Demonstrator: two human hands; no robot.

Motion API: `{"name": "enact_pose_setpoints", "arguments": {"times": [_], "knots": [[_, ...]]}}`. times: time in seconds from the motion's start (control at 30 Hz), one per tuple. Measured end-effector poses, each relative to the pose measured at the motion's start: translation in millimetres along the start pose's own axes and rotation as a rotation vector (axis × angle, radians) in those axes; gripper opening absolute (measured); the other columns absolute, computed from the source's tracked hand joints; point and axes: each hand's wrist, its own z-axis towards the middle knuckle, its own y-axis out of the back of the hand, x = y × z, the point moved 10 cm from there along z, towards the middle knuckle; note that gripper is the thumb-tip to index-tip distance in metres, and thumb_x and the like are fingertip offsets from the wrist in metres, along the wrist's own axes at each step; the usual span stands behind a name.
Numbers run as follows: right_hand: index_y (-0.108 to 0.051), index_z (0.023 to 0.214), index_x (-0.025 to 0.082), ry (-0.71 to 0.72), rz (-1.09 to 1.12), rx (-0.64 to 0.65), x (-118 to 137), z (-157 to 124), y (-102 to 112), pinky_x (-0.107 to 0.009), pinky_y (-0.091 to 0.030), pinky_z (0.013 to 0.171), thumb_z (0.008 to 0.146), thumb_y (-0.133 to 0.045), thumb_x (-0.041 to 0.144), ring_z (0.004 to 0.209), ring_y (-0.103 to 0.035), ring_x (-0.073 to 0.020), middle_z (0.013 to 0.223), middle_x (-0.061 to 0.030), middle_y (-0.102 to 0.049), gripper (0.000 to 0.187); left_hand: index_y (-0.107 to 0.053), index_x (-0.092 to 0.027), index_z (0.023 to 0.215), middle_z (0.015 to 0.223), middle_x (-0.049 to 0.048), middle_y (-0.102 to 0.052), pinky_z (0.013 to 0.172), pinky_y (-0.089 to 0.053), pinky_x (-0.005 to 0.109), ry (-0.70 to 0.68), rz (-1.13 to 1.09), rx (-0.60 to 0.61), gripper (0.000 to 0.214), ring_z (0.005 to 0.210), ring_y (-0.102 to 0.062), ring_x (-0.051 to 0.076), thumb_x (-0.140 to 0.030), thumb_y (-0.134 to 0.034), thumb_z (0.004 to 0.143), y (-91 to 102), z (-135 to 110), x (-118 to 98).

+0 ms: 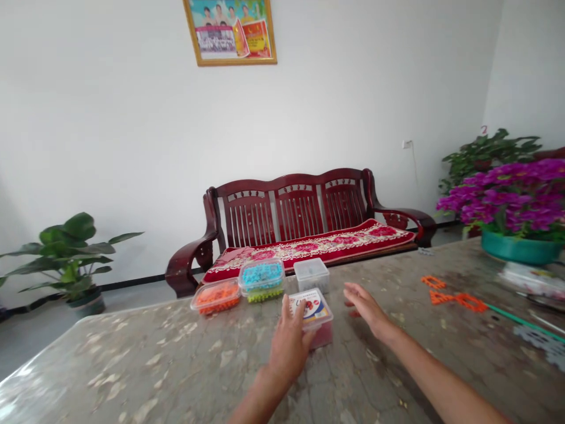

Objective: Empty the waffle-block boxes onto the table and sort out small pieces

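Observation:
My left hand [290, 338] is on a clear plastic box [321, 334] with reddish contents and a printed label on its lid. Its fingers reach over the lid and left side, and the thumb lies against the near face. To the right of the box, my right hand [364, 309] is apart from it, fingers loosely stretched and holding nothing. Just behind stands a clear lidded box [311, 275] with greyish contents. Left of these are a box of orange pieces [217, 296] and a container with blue pieces [262, 275] above green ones [265, 294].
On the table's right lie joined orange pieces [454, 299] with a green rod [521, 320], grey flat pieces [542, 341], a plastic package [534, 280] and a teal pot [518, 246] of purple flowers. A wooden bench [295, 203] stands beyond the table; a potted plant [83, 300] is at left.

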Motion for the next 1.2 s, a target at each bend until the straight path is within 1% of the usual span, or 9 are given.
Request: {"name": "enact_pose_setpoints", "arguments": {"times": [0.13,0.3,0.47,0.57,0.7,0.83,0.97,1.07,1.2], "knots": [[-0.057,0.127,0.024,-0.032,0.094,-0.017,3.1,-31.1,12.8,-0.039,-0.055,0.073,0.078,-0.057,0.060,0.099,-0.068,-0.0288,0.126,-0.0101,-0.065,0.060,-0.042,-0.023,0.148,0.168,0.0116,-0.001,0.116,-0.031,0.040,-0.024,0.058,-0.035,0.064,0.147,-0.033,0.032,-0.016,-0.054,0.086,-38.8,10.2,-37.1],[-0.053,0.130,0.021,0.278,-0.127,-0.292,14.4,-37.8,35.9,-0.045,-0.043,0.105,0.072,-0.060,0.058,0.125,-0.053,-0.0304,0.132,-0.0119,-0.059,0.069,-0.043,-0.016,0.147,0.167,0.0138,-0.012,0.120,-0.028,0.038,-0.127,-0.206,-0.082,0.066,0.150,-0.025,0.026,-0.006,-0.048,0.082,-74.1,40.3,-55.7],[-0.049,0.134,0.016,0.329,-0.360,-0.474,10.5,-16.0,52.9,-0.048,-0.039,0.107,0.068,-0.061,0.054,0.124,-0.050,-0.0342,0.128,-0.0164,-0.057,0.078,-0.026,-0.022,0.156,0.159,0.0090,-0.037,0.118,-0.033,0.045,-0.288,-0.526,0.088,0.084,0.143,-0.040,0.025,-0.009,-0.051,0.077,-96.7,59.9,-54.1],[-0.050,0.132,0.016,0.319,-0.391,-0.502,11.5,1.9,58.8,-0.047,-0.039,0.105,0.068,-0.060,0.048,0.121,-0.050,-0.0342,0.124,-0.0156,-0.058,0.072,-0.032,-0.018,0.153,0.157,0.0099,-0.041,0.117,-0.035,0.045,-0.255,-0.360,0.147,0.082,0.140,-0.044,0.025,-0.009,-0.051,0.074,-89.3,59.3,-32.8],[-0.052,0.128,0.016,0.274,-0.364,-0.523,8.6,18.3,65.7,-0.044,-0.039,0.107,0.062,-0.055,0.032,0.122,-0.049,-0.0330,0.123,-0.0154,-0.056,0.068,-0.049,-0.016,0.143,0.148,0.0107,-0.052,0.120,-0.030,0.039,-0.235,-0.011,0.138,0.068,0.138,-0.046,0.022,-0.011,-0.050,0.075,-60.5,50.2,9.8],[-0.053,0.122,0.017,0.273,-0.356,-0.524,8.3,23.9,69.3,-0.042,-0.041,0.106,0.058,-0.053,0.028,0.117,-0.053,-0.0310,0.121,-0.0140,-0.057,0.065,-0.055,-0.017,0.137,0.148,0.0125,-0.052,0.117,-0.035,0.045,-0.221,0.182,-0.048,0.062,0.138,-0.046,0.025,-0.008,-0.048,0.076,-21.8,52.1,44.3],[-0.051,0.121,0.019,0.297,-0.409,-0.502,9.3,24.3,70.6,-0.042,-0.042,0.103,0.062,-0.053,0.031,0.114,-0.056,-0.0295,0.120,-0.0119,-0.059,0.060,-0.056,-0.022,0.134,0.148,0.0099,-0.051,0.117,-0.036,0.050,-0.419,0.353,-0.186,0.057,0.143,-0.039,0.026,-0.006,-0.047,0.080,-5.8,68.0,7.3],[-0.049,0.124,0.021,0.312,-0.444,-0.468,10.2,23.5,70.7,-0.042,-0.044,0.101,0.066,-0.055,0.034,0.112,-0.058,-0.0280,0.122,-0.0106,-0.060,0.060,-0.051,-0.020,0.139,0.150,0.0105,-0.050,0.118,-0.033,0.050,-0.498,0.516,-0.122,0.054,0.147,-0.031,0.029,-0.013,-0.052,0.085,-14.8,93.7,-35.8],[-0.049,0.128,0.021,0.328,-0.573,-0.494,22.2,13.4,65.2,-0.043,-0.043,0.101,0.068,-0.060,0.041,0.115,-0.055,-0.0294,0.123,-0.0111,-0.059,0.064,-0.051,-0.019,0.137,0.144,0.0140,-0.055,0.112,-0.040,0.051,-0.445,0.716,-0.047,0.048,0.137,-0.045,0.030,-0.014,-0.051,0.089,-22.5,128.3,-57.9]]}}
